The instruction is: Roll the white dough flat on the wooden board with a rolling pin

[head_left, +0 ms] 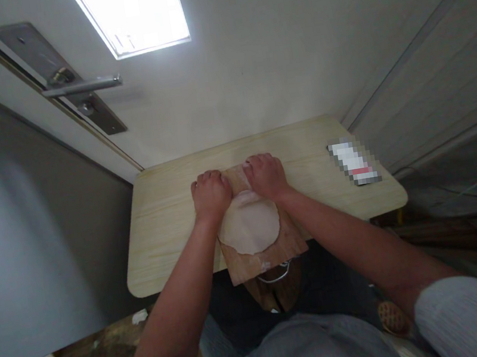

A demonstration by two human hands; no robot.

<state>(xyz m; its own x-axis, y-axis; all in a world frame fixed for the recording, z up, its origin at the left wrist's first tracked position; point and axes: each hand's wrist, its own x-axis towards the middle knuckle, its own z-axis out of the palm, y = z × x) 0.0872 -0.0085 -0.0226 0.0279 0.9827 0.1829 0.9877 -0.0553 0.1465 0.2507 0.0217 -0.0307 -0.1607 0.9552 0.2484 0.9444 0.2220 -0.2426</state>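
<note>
A thin, roughly round sheet of dough (250,225) lies flat on a brown wooden board (273,256). The board's near end juts past the front edge of the table. My left hand (212,194) is closed at the far left edge of the dough. Opposite it, my right hand (265,175) is also closed, at the dough's far right edge, with whitish marks by its fingers. Between the two hands a strip of the board shows, and the dough's far edge looks slightly raised. What the fingers grip, if anything, is hidden beneath the hands.
The light wooden table (164,226) stands against a pale door with a metal handle (83,86) and a bright window. A blurred-out phone-like object (354,163) lies at the table's right. Below the board is a brown wooden piece with a metal loop (276,278).
</note>
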